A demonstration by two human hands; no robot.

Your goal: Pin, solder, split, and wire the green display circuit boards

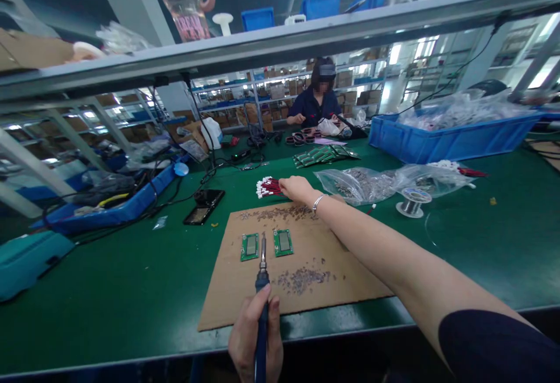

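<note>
My left hand [256, 336] is wrapped round the dark blue handle of a soldering iron [263, 266], its metal tip pointing away from me. Two small green circuit boards with grey screens lie on a cardboard sheet [227, 295]: the left board [249, 247] and the right board [283, 242] are on either side of the tip. Stretched forward from the right, my right hand [297, 189] has its fingers closed at a bundle of red wires with white connectors [266, 187], just past the cardboard's far edge. Its fingertips are partly hidden.
Small metal parts [301, 280] lie scattered on the cardboard. Around it are a solder spool [413, 202], clear bags of parts [359, 185], a black iron stand [204, 207], stacked green boards [326, 155] and a blue bin [450, 141]. A co-worker [315, 100] sits opposite, beneath an overhead shelf [262, 48].
</note>
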